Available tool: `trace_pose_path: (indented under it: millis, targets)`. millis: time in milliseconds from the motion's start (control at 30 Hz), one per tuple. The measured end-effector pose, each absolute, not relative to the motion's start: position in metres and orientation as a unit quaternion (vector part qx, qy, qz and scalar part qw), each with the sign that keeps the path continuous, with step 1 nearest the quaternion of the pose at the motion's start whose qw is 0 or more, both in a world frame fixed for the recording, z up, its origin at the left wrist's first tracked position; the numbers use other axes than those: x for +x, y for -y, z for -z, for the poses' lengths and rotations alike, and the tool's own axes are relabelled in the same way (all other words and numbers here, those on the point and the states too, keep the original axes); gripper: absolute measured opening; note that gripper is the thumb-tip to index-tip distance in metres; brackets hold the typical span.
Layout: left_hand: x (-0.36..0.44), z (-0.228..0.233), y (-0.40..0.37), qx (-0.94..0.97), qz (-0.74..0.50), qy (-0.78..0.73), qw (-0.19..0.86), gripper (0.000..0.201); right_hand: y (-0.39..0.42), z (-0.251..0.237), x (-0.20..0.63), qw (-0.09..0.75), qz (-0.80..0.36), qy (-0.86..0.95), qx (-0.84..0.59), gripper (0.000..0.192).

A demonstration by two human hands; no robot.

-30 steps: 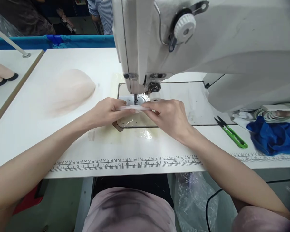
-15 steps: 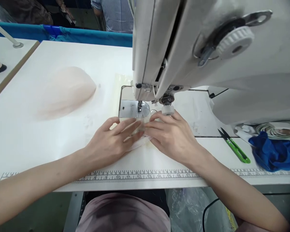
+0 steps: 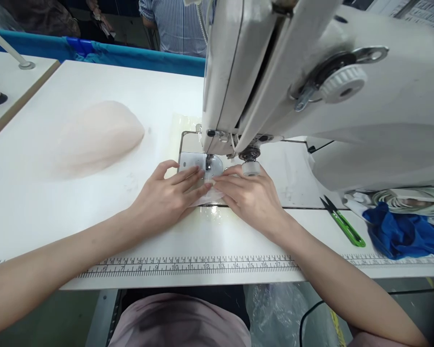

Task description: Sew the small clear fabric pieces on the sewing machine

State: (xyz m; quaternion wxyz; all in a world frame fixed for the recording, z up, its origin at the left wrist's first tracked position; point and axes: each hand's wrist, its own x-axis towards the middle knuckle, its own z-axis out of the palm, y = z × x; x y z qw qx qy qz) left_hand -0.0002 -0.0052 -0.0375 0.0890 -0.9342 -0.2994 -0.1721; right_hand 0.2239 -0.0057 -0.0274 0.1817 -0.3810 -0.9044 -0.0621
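Note:
A small piece of sheer white fabric (image 3: 210,196) lies at the front of the sewing machine's needle plate, just before the presser foot (image 3: 209,162). My left hand (image 3: 168,195) grips its left side, with fingertips close to the foot and the thumb mostly hidden. From the other side my right hand (image 3: 248,195) holds the fabric with bent fingers drawn together, beneath the machine's white knob (image 3: 251,168). Fingertips of both hands nearly meet over the cloth. A beige moulded cup (image 3: 104,135) rests on the table to the left.
The white sewing machine head (image 3: 275,72) rises over the right half. Green thread snips (image 3: 343,221) and a crumpled blue cloth (image 3: 405,231) lie at the right. A printed ruler (image 3: 191,265) runs along the table's front edge. People stand beyond the blue fabric trough (image 3: 137,55).
Both hands have moved slightly forward with the sheer fabric, closer to the presser foot. The view has shifted a little; the cup and snips rest where they were.

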Motion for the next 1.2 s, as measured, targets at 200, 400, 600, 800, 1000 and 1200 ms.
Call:
trace_pose_path:
  millis: [200,400,600,800,1000,1200]
  targets:
    - [-0.001,0.042,-0.008,-0.928,0.164,0.325,0.077,0.033,-0.007,0.036,0.223,0.174,0.095,0.892,-0.406,0.025]
    - [0.001,0.043,-0.007,-0.920,0.175,0.343,0.076,0.033,-0.005,0.039,0.221,0.204,0.118,0.882,-0.409,0.024]
    - [0.003,0.033,-0.020,-0.906,0.188,0.373,-0.065,0.036,-0.006,0.038,0.222,0.264,0.016,0.864,-0.428,0.024]
    - [-0.001,0.024,-0.040,-0.893,0.176,0.367,-0.190,0.053,-0.009,0.036,0.222,0.272,-0.034,0.838,-0.471,0.020]
    - [0.005,0.030,-0.009,-0.921,0.189,0.341,0.010,0.034,0.000,0.035,0.225,0.246,0.018,0.885,-0.394,0.020]
    - [0.008,0.035,0.016,-0.930,0.158,0.309,0.118,0.032,0.005,0.033,0.224,0.213,0.031,0.901,-0.377,0.023]
